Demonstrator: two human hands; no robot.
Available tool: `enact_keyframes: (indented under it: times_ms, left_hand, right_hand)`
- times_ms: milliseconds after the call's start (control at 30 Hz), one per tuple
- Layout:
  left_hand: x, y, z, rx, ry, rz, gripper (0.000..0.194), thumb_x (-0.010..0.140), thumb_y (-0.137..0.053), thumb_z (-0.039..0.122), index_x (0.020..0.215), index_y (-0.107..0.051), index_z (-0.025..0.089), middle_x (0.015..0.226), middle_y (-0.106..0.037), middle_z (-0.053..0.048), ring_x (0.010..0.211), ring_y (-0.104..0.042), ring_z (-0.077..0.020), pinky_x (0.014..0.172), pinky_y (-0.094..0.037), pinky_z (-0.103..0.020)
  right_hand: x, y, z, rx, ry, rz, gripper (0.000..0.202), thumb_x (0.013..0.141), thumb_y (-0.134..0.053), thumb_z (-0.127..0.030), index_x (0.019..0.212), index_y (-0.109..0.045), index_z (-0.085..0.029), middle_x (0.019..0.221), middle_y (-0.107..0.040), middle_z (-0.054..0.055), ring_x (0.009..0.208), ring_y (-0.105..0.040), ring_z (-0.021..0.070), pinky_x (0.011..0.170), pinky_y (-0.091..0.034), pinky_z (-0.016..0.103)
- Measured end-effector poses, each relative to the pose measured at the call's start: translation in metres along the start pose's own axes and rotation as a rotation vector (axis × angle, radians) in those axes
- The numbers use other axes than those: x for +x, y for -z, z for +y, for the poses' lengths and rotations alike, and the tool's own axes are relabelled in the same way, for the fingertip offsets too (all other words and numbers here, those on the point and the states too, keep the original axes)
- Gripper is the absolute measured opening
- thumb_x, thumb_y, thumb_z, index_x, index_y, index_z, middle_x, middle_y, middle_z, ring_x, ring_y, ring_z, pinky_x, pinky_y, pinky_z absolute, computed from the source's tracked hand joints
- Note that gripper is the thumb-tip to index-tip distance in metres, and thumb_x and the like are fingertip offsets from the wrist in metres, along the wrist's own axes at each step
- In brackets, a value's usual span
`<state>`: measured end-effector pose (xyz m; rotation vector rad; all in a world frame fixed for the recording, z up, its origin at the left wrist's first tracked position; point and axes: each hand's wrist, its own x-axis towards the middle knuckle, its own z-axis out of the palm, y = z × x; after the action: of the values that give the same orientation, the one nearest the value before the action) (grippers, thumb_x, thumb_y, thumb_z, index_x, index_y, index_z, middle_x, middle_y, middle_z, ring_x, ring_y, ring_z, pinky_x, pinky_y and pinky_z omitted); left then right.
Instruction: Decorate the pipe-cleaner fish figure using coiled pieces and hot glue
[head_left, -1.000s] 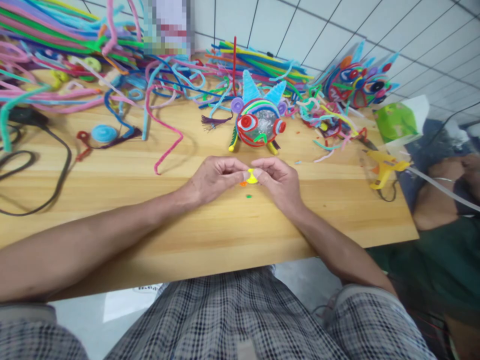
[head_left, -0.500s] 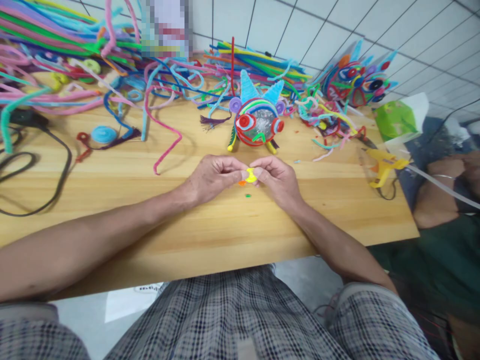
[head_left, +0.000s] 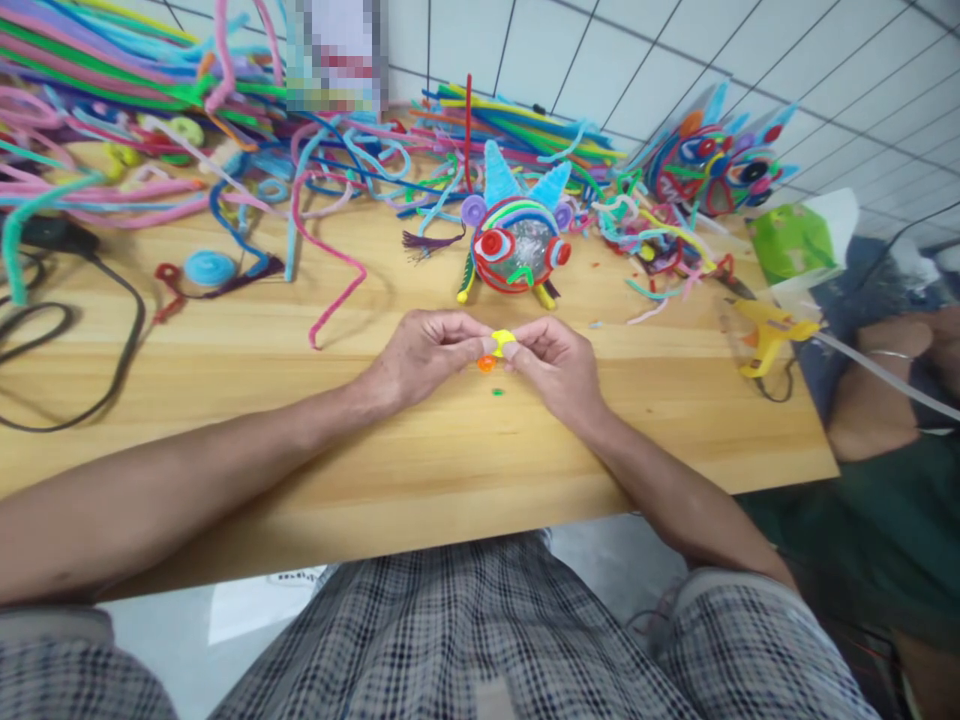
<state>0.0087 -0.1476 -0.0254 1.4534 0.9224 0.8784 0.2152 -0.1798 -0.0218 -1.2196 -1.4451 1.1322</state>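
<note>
Between my hands is a small round yellow piece (head_left: 502, 343). My left hand (head_left: 435, 352) pinches its left side and my right hand (head_left: 559, 362) pinches its right side. Just under the left fingertips lies a small orange coil (head_left: 487, 364), and a tiny green bit (head_left: 497, 392) rests on the wooden table nearer to me. Beyond my hands stands a figure (head_left: 521, 243) with light-blue horns, red and white eyes, purple discs at its sides and yellow-tipped feet.
Heaped pipe cleaners (head_left: 150, 90) line the table's (head_left: 360, 480) back. A black cable (head_left: 131, 350) and a blue disc (head_left: 209, 267) lie left. Rightward are a yellow glue gun (head_left: 772, 335), a green packet (head_left: 795, 240), more horned figures (head_left: 697, 160) and another person's arm (head_left: 874, 390).
The yellow piece has moved slightly up between my fingers, and more of the orange coil shows below it. My right hand has shifted a little. Both hands keep their pinch.
</note>
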Motion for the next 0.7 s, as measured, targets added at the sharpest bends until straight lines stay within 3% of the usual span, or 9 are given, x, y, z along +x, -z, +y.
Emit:
enact_keyframes:
  times_ms: [300, 700]
  left_hand:
    - [0.0019, 0.0103, 0.0044, 0.079, 0.05, -0.145, 0.033, 0.088, -0.082, 0.051, 0.094, -0.085, 0.019, 0.069, -0.075, -0.001, 0.06, -0.064, -0.0127, 0.058, -0.049, -0.023]
    - [0.0039, 0.0063, 0.0071, -0.006, 0.086, -0.082, 0.034, 0.085, -0.086, 0.052, 0.091, -0.084, 0.019, 0.07, -0.075, -0.001, 0.063, -0.061, -0.0119, 0.059, -0.047, -0.023]
  right_hand:
    - [-0.0067, 0.0034, 0.0013, -0.092, 0.026, -0.02, 0.034, 0.088, -0.083, -0.053, 0.085, -0.067, -0.023, 0.074, -0.072, -0.002, 0.065, -0.064, 0.0127, 0.065, -0.054, 0.028]
    - [-0.0009, 0.0009, 0.0071, -0.014, 0.094, 0.04, 0.039, 0.087, -0.086, -0.054, 0.105, -0.065, -0.026, 0.086, -0.071, -0.003, 0.077, -0.068, 0.013, 0.073, -0.057, 0.028]
